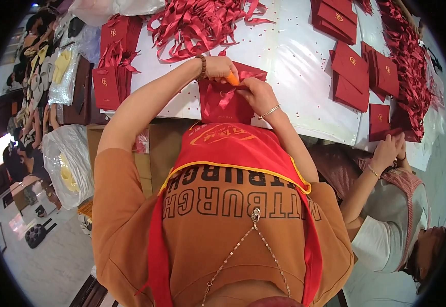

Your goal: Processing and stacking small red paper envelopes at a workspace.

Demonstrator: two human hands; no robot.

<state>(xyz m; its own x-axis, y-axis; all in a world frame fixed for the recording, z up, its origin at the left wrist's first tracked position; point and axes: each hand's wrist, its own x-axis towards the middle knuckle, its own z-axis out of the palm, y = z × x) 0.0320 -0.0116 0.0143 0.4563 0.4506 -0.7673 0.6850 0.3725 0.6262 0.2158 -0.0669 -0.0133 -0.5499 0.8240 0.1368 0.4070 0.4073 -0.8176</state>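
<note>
A flat red paper bag (223, 102) with a red ribbon threaded at its top lies at the near edge of the white table (294, 66). My left hand (219, 67) is closed on a small orange tool (232, 79) at the bag's top edge. My right hand (256, 92) pinches the bag's top edge and the ribbon beside that tool. Both forearms reach up from my orange top and red apron.
A loose heap of red ribbons (202, 25) lies behind the bag. Stacks of red bags sit at the left (111, 77) and right (353, 71). A co-worker's hands (390, 148) work on a bag at the right edge. Plastic-wrapped goods (67, 163) stand on the floor to the left.
</note>
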